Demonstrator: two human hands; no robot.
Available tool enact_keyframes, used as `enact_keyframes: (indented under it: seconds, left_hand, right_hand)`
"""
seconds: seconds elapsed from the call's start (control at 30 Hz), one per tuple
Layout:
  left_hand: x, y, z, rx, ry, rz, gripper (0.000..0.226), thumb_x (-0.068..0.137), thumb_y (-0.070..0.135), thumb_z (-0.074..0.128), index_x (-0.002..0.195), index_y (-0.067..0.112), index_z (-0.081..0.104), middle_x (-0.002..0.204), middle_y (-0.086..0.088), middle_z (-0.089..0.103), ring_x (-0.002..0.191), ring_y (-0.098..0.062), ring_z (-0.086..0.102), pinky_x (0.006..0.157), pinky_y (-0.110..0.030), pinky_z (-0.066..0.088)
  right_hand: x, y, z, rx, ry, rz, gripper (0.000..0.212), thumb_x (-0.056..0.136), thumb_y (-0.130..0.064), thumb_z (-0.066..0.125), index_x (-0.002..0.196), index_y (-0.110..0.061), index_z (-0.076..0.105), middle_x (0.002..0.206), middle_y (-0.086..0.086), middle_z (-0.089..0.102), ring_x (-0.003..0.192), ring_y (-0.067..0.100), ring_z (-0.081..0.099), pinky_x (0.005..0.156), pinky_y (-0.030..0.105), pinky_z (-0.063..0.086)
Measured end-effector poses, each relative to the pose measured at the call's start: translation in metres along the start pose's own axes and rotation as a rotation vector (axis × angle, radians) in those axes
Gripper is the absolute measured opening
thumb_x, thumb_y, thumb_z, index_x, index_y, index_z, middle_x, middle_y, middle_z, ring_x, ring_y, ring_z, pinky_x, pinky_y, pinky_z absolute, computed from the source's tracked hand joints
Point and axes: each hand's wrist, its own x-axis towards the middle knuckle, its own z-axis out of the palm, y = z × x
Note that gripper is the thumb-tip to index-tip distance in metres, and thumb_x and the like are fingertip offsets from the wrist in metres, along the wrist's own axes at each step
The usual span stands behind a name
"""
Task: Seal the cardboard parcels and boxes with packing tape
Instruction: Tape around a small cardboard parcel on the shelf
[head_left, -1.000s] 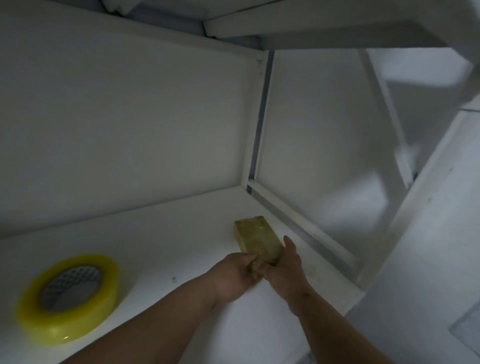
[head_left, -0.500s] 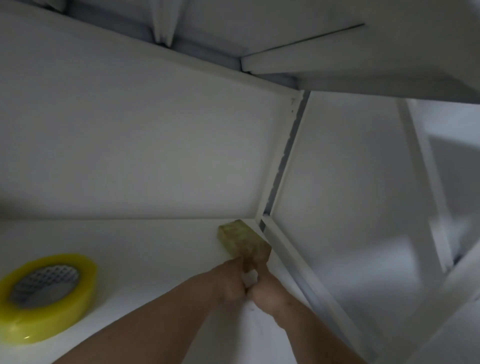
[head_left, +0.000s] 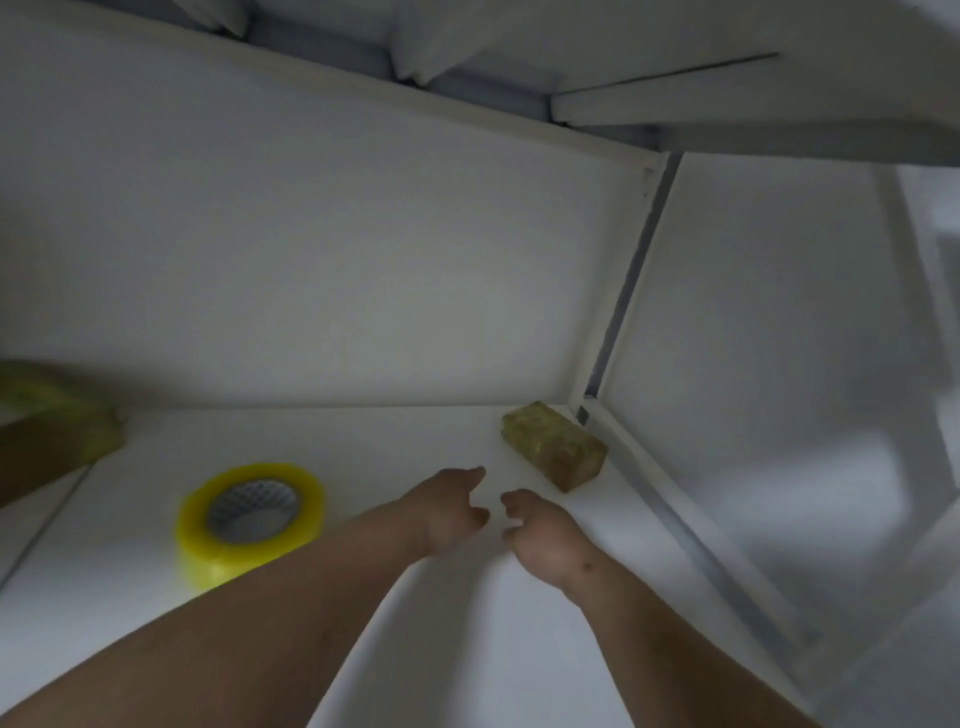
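Just beyond both empty hands' fingers (head_left: 475, 475) lies the taped parcel (head_left: 553, 451).

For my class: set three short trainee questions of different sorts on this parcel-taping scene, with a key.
1. True or false: the left hand grips the small taped parcel.
2. Which lies nearer the tape roll? A left hand, B right hand.
3. Fill in: the small taped parcel lies in the shelf's far ____ corner.

Key: 1 false, both hands are off it; 2 A; 3 right.
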Motion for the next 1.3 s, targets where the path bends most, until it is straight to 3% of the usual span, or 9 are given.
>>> enact_keyframes:
  seconds: [0.1,0.23,0.33,0.47,0.6,0.73,0.87,1.03,1.3]
  left_hand:
    - [-0.048,-0.039,-0.032,0.031,0.086,0.035,0.058,0.101,0.029,0.049,0.154,0.018,0.027,0.159,-0.005,0.027,0.142,-0.017,0.034,0.11,-0.02,0.025]
    - [-0.12,-0.098,-0.086,0.048,0.28,0.047,0.046,0.098,0.027,0.052,0.144,0.023,0.046,0.145,0.001,0.045,0.128,-0.014,0.048,0.098,-0.015,0.03]
    - [-0.174,-0.146,-0.123,0.055,0.374,-0.005,0.041,0.095,0.023,0.056,0.137,0.02,0.055,0.136,0.0,0.054,0.119,-0.016,0.054,0.09,-0.013,0.031]
    - [-0.237,-0.211,-0.154,0.049,0.48,-0.14,0.036,0.097,0.025,0.057,0.132,0.02,0.059,0.133,0.002,0.059,0.108,-0.013,0.06,0.089,-0.013,0.035]
    - [-0.295,-0.263,-0.169,0.025,0.533,-0.283,0.036,0.097,0.029,0.056,0.133,0.024,0.058,0.128,0.005,0.061,0.107,-0.012,0.06,0.085,-0.018,0.041]
    - [-0.35,-0.301,-0.176,0.023,0.606,-0.413,0.032,0.096,0.03,0.058,0.128,0.026,0.061,0.119,0.009,0.058,0.09,-0.005,0.061,0.082,-0.015,0.043]
    - [-0.402,-0.338,-0.19,-0.001,0.692,-0.497,0.031,0.096,0.029,0.059,0.127,0.028,0.061,0.112,0.014,0.055,0.081,0.003,0.056,0.078,-0.008,0.037]
    - [-0.465,-0.394,-0.226,-0.059,0.822,-0.594,0.031,0.095,0.028,0.061,0.126,0.03,0.062,0.117,0.01,0.061,0.085,0.0,0.056,0.083,-0.018,0.043]
    - [-0.557,-0.521,-0.295,-0.106,1.003,-0.709,0.046,0.09,0.026,0.067,0.134,0.02,0.054,0.129,-0.004,0.053,0.099,-0.015,0.056,0.087,-0.031,0.047]
  right_hand:
    - [-0.016,-0.053,0.038,0.022,0.077,-0.072,0.046,0.096,-0.012,0.052,0.142,-0.016,0.047,0.144,0.003,0.051,0.129,0.019,0.05,0.104,0.025,0.04]
    - [-0.045,-0.135,0.099,0.098,0.232,-0.211,0.032,0.092,-0.005,0.055,0.122,-0.012,0.063,0.128,0.005,0.063,0.12,0.02,0.057,0.099,0.023,0.038]
    - [-0.064,-0.185,0.145,0.088,0.265,-0.342,0.027,0.089,-0.001,0.056,0.11,-0.01,0.071,0.114,0.007,0.069,0.109,0.024,0.061,0.081,0.019,0.037]
    - [-0.078,-0.23,0.208,0.061,0.171,-0.455,0.022,0.087,0.0,0.059,0.102,-0.011,0.072,0.102,0.001,0.068,0.102,0.02,0.063,0.081,0.014,0.037]
    - [-0.085,-0.27,0.263,-0.005,0.051,-0.553,0.023,0.087,-0.007,0.059,0.103,-0.017,0.071,0.108,0.0,0.068,0.106,0.02,0.06,0.094,0.029,0.045]
    - [-0.091,-0.305,0.302,-0.014,-0.113,-0.653,0.02,0.094,-0.015,0.054,0.108,-0.024,0.066,0.108,-0.01,0.059,0.109,0.009,0.054,0.09,0.017,0.039]
    - [-0.103,-0.342,0.343,-0.013,-0.206,-0.696,0.022,0.097,-0.017,0.052,0.112,-0.026,0.065,0.112,-0.012,0.057,0.11,0.006,0.052,0.09,0.014,0.038]
    - [-0.121,-0.405,0.394,-0.045,-0.309,-0.756,0.023,0.098,-0.019,0.052,0.117,-0.027,0.063,0.11,-0.015,0.054,0.111,0.004,0.051,0.095,0.015,0.04]
    - [-0.141,-0.523,0.493,0.103,-0.262,-0.64,0.025,0.098,-0.018,0.053,0.121,-0.021,0.062,0.118,-0.008,0.055,0.111,0.008,0.053,0.096,0.019,0.041]
